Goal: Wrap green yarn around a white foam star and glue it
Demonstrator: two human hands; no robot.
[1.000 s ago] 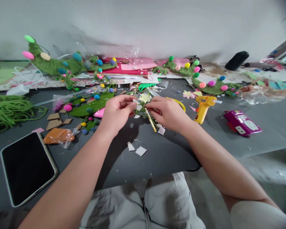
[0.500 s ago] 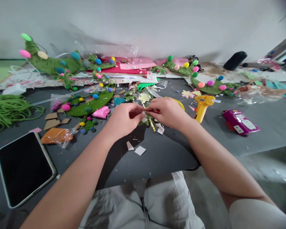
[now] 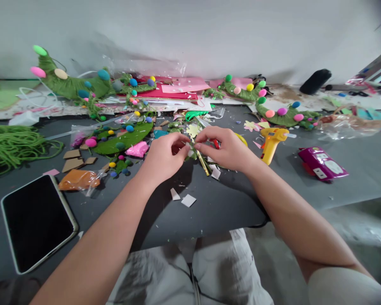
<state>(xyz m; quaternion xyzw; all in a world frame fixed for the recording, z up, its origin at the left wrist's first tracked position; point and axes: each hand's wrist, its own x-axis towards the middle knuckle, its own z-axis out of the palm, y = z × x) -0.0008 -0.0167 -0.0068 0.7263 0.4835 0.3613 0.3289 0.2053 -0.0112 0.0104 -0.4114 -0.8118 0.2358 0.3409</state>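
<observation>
My left hand (image 3: 168,156) is pinched closed over the middle of the dark table, with something small and whitish at its fingertips that I cannot make out. Facing it, my right hand (image 3: 226,147) has its thumb and forefinger drawn close together; whatever is between them is too small to name. The fingertips of both hands are a short distance apart. Just beyond them lies a pale yellow flower cutout (image 3: 193,130). Below the fingertips a thin gold-coloured stick (image 3: 203,164) slants over green scraps. A red item (image 3: 216,144) shows partly behind my right fingers.
A yellow glue gun (image 3: 270,144) and a purple packet (image 3: 324,163) are on the right. To the left are a tablet (image 3: 40,222), an orange bag (image 3: 79,180) and green yarn (image 3: 14,146). White paper pieces (image 3: 188,200) lie in front; green crescents with pompoms (image 3: 73,87) line the back.
My fingertips, nearly touching before, have moved slightly apart, and my right thumb and forefinger have parted a little. The whole view has shifted slightly.
</observation>
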